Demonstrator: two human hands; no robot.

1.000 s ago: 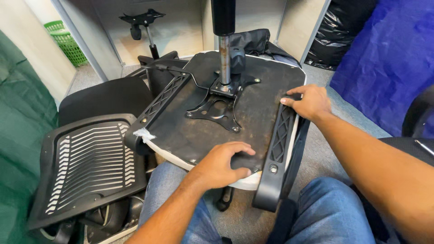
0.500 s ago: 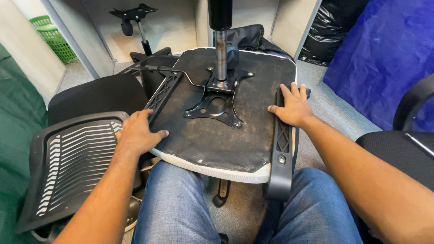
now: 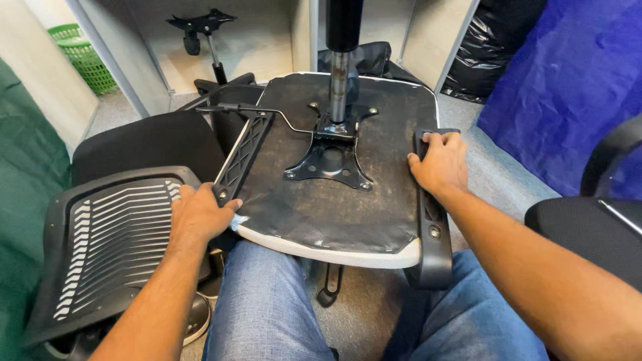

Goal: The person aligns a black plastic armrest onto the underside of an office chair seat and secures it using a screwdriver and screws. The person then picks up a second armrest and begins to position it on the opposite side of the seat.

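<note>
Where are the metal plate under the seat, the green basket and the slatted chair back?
metal plate [image 3: 332, 160]: head view, on its flat middle.
green basket [image 3: 83, 57]: head view, on its mesh wall.
slatted chair back [image 3: 110, 237]: head view, on the middle slats.

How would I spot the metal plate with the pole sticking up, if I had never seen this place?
Find the upturned chair seat lying across the person's lap, its dark fabric underside facing up, with the left hand and right hand at its sides. The black metal plate is bolted at the seat's middle. Unlike the latticed armrest brackets beside it, it is star-shaped and carries a shiny upright pole.
</note>
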